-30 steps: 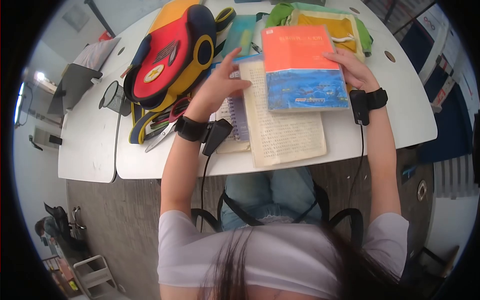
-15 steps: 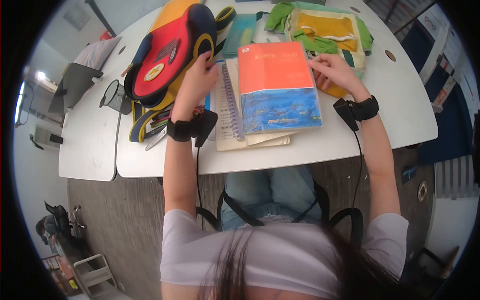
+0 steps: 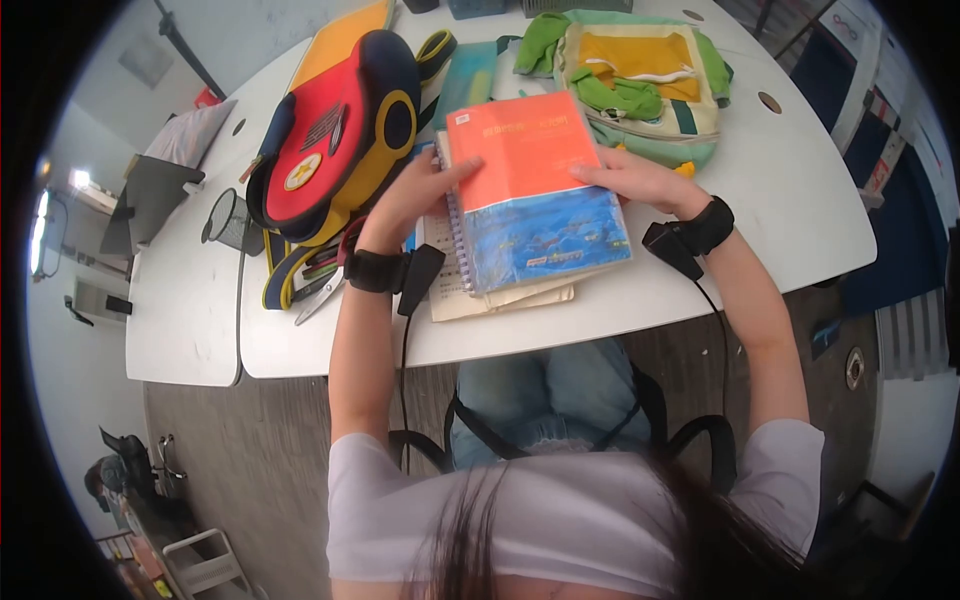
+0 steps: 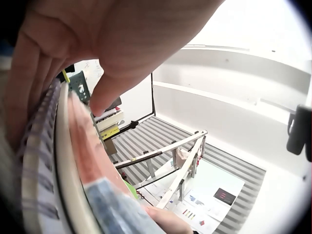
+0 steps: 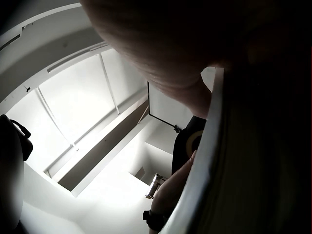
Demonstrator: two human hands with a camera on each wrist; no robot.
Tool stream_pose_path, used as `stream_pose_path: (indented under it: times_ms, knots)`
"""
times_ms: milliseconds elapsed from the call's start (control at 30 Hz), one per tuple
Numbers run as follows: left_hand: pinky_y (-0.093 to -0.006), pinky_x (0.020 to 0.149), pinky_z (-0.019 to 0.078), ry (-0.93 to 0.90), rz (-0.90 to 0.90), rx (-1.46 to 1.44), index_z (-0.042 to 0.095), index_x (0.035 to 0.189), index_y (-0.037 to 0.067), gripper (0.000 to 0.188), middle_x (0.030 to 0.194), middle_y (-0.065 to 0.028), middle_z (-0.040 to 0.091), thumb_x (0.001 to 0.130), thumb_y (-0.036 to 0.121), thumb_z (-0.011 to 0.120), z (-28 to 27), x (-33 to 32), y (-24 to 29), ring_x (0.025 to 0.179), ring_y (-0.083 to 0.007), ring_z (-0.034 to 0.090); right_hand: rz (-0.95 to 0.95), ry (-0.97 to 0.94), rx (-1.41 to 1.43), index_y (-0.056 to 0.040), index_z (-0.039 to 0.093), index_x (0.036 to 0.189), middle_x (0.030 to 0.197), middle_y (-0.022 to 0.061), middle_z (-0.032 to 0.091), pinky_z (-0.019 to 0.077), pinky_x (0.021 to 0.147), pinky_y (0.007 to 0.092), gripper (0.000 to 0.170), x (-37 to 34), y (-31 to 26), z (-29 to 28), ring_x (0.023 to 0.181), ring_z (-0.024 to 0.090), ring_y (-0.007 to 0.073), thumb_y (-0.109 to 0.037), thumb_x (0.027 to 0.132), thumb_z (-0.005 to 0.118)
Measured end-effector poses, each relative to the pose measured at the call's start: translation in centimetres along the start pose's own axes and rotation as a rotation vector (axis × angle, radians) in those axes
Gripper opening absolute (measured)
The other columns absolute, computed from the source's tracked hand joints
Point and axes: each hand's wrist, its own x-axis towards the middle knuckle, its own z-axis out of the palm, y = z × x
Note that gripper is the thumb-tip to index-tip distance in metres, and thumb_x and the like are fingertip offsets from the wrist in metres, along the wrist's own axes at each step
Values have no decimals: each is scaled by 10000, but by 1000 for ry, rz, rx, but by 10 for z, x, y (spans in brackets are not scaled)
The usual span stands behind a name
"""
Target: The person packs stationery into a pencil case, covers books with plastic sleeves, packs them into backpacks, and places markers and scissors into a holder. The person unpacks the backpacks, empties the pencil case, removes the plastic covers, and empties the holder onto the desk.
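A book with an orange and blue cover (image 3: 540,180) lies on top of a stack, in a shiny clear jacket. Under it, a spiral-bound notebook (image 4: 41,183) shows its purple coil along the left side, and worn printed pages (image 3: 450,303) stick out at the bottom. My left hand (image 3: 412,198) grips the stack's left edge, thumb over the orange cover and fingers down along the coil. From the other side my right hand (image 3: 648,185) holds the right edge, its thumb on the cover; its other fingers are mostly hidden.
To the left lie a red, blue and yellow backpack (image 3: 335,135), scissors (image 3: 320,298) and a mesh pen cup (image 3: 232,222). A green and cream bag (image 3: 640,85) is at the back right. Behind the stack is a teal folder (image 3: 468,75). The white table's (image 3: 700,290) front edge is near my lap.
The orange and blue book moved left and down onto the spiral notebook, together with the worn printed booklet. Both hands then came in from the sides and took hold of the stack's edges.
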Motion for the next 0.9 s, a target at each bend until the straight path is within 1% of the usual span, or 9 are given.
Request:
stream_pose_path:
  times_ms: [167,233,267,333,500,633,700,800,900]
  knots:
    - [-307,832,467,-45,131,-225,384,1245,-1,540,1110,-99,553,821,222,635,9,3,0,972,-154,568,-226,47,-91,-39,406,1246,1021,56,555,467,738,274,526,-5,-6,0,886,540,128,-412,886,492]
    - [-330,896,436,80,474,-408,290,1286,17,662,1186,-117,494,766,112,688,9,-6,12,1087,-195,505,-446,357,-181,-4,402,1224,1045,83,539,425,843,297,475,-19,-22,6,966,518,166,-318,889,523]
    - [-330,896,436,78,474,-410,290,1286,17,662,1186,-117,494,766,112,688,11,-14,22,1087,-195,505,-444,359,-183,-4,402,1224,1045,83,539,425,843,297,475,-21,-29,11,966,518,166,-318,889,523]
    - [-335,956,393,164,753,-403,232,1312,39,677,1244,-115,445,777,18,645,15,-32,37,1147,-203,462,-774,495,-34,6,382,1234,1133,108,496,366,921,309,474,-22,-38,21,1036,479,189,-248,875,557]
    - [-321,964,364,236,854,-356,230,1333,33,653,1246,-94,453,805,23,614,24,-26,25,1113,-167,475,-579,292,55,-19,304,1301,1292,110,384,354,950,319,596,-27,-35,25,1136,428,181,-208,832,621]
    - [-320,952,375,142,768,-380,289,1304,14,632,1196,-89,499,789,62,651,21,-33,25,1084,-156,493,-710,408,215,-24,309,1310,1259,103,426,363,959,319,692,-22,-34,24,1155,422,174,-219,771,695]
    - [-293,864,454,49,675,-228,315,1255,4,658,1169,-95,495,735,70,712,17,-32,26,1056,-157,507,-758,445,240,-22,309,1311,1238,100,450,377,950,313,724,-21,-34,22,1143,436,170,-227,750,719]
    - [-289,848,458,10,599,-92,365,1200,-7,603,1103,-84,536,727,89,727,12,-22,23,1007,-147,533,-612,423,174,-4,360,1280,1169,92,515,417,898,293,694,-17,-30,17,1082,486,157,-244,744,729]
    - [-281,847,453,71,678,-151,370,1196,-11,594,1092,-88,540,738,120,726,15,-14,21,998,-134,533,-492,329,129,4,428,1227,1115,80,557,447,841,273,600,-7,-24,13,1003,535,136,-260,767,708]
